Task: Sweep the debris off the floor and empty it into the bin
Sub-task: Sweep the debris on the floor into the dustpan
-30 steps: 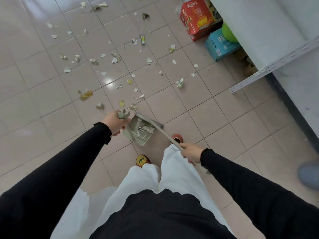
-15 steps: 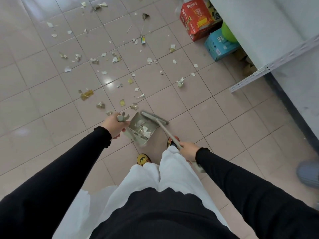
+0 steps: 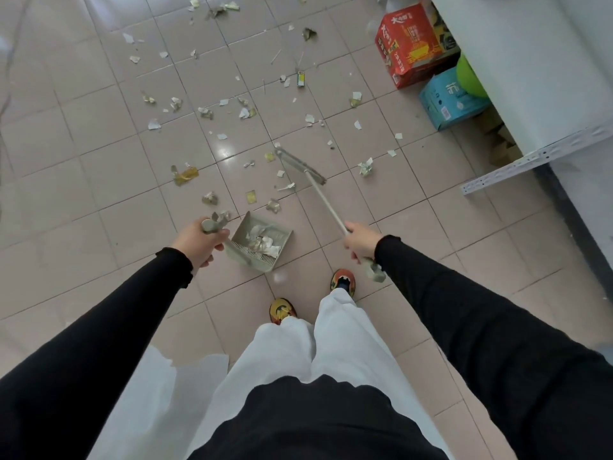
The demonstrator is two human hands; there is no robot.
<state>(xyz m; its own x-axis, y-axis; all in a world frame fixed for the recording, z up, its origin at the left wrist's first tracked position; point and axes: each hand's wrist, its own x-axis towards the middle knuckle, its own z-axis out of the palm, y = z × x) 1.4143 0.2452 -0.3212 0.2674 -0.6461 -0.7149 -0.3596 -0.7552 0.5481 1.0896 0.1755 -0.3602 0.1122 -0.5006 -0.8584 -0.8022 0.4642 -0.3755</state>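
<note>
My left hand (image 3: 198, 241) grips the handle of a grey-green dustpan (image 3: 262, 242) resting on the tiled floor just ahead of my feet; crumpled paper scraps lie inside it. My right hand (image 3: 360, 240) is closed around the pale handle of a broom (image 3: 323, 197), whose flat head (image 3: 300, 166) lies on the floor beyond and to the right of the dustpan, apart from it. Several paper and foil scraps (image 3: 209, 111) are scattered over the tiles ahead. No bin is in view.
A red carton (image 3: 409, 46) and a blue carton (image 3: 451, 99) sit on the floor at the right, beside a white shelf unit (image 3: 530, 78) with a metal rail. A green ball (image 3: 469, 79) lies behind the blue carton. My shoes (image 3: 282, 312) stand near the dustpan.
The broom head has swung away from the dustpan, out over the tiles ahead and right. My right hand moved right and forward. The dustpan stays put with scraps in it.
</note>
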